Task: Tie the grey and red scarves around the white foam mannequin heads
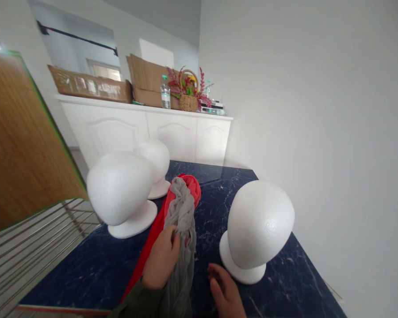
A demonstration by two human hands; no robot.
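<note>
Lengthwise across the middle of the blue marbled table (82, 265), the grey scarf (182, 210) partly over the red scarf (152, 236), both running from the near edge toward the far edge, near ends lost from view; at the far end, a rounded turn of red about the grey, perhaps from doubling back there; on the grey cloth, the left hand (161, 260), thumb and forefinger drawn close, seemingly around a fold, probably to steady the cloth without flattening it; to the right of both scarves, the right hand (226, 289), low near the near edge, fingers half curled, only a narrow gap to the thumb, nothing visible in it, contact with the tabletop impossible to tell; just beyond, toward the right edge, the right foam head (260, 223) on its round foot (248, 276); toward the left edge, the front foam head (119, 187) and, partly hidden behind it nearer the far edge, the back foam head (157, 161); all three off to the sides, presumably to leave room for cloth and hands; broad feet, apparently against tipping.
</note>
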